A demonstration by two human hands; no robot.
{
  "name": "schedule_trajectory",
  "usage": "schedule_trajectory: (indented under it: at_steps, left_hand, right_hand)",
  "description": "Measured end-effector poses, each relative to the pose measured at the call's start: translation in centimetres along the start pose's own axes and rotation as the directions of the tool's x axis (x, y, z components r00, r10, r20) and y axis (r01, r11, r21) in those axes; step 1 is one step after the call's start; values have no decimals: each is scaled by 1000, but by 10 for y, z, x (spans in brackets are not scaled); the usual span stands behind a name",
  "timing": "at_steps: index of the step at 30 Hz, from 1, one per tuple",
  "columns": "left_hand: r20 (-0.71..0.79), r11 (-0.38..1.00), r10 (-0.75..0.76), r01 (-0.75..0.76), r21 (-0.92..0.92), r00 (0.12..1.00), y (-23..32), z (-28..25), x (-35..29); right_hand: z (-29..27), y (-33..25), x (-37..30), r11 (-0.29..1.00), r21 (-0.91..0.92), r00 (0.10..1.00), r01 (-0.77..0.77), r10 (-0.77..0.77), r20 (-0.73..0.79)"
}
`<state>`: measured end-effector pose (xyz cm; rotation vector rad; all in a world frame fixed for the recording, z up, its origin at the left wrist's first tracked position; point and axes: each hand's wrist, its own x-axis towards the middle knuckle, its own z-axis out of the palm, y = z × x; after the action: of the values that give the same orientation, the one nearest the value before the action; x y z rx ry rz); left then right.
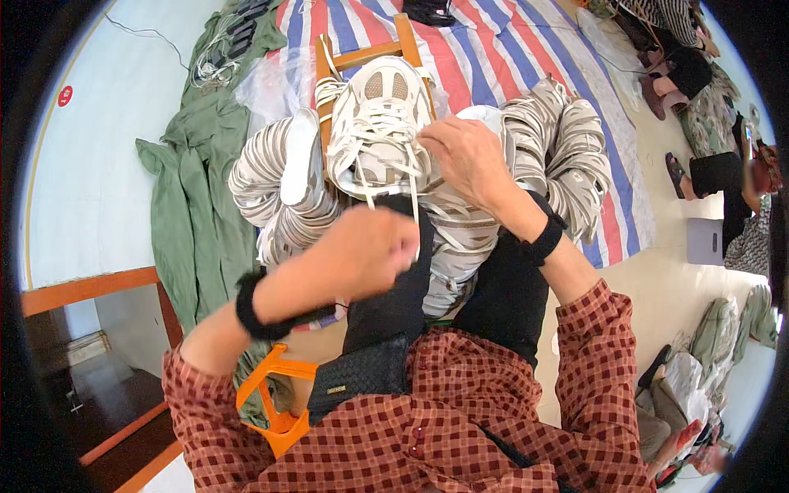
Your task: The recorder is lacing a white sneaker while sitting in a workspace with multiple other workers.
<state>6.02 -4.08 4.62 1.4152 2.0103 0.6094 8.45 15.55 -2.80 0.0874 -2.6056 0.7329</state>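
Observation:
A beige and white sneaker (380, 115) lies with its toe pointing away from me, in front of my lap. Cream shoelaces (385, 141) cross its tongue, and loose lengths hang toward me. My left hand (353, 255), a little blurred, is closed below the sneaker's opening, where a hanging lace runs to its fingers. At the sneaker's right side, my right hand (468, 160) has its fingers pinched together by the lace edge. What lies between those fingertips is hidden.
Nested striped shoe uppers (271, 177) lie left of the sneaker, and more nested uppers (575, 156) on the right. A wooden frame (366, 56) stands behind. Striped sheeting (493, 49) covers the floor. Green cloth (197, 197) drapes at left, beside an orange stool (283, 403). Other people sit at right.

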Motion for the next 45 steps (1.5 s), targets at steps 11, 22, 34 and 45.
schedule_trajectory:
  at_steps: [11, 22, 34, 45]
  left_hand:
    - [-124, 921, -199, 142, -362, 972, 10, 7, -40]
    - [55, 942, 209, -186, -279, 976, 0, 28, -49]
    - [-451, 703, -439, -16, -711, 777, -167, 52, -9]
    - [-612, 745, -563, 22, -666, 555, -110, 33, 12]
  right_hand:
    - [18, -19, 6, 998, -17, 974, 67, -62, 220]
    - [9, 10, 25, 893, 294, 908, -341, 231, 351]
    - [8, -7, -33, 951, -213, 913, 222, -126, 389]
    - [-13, -54, -44, 908, -224, 911, 354, -281, 302]
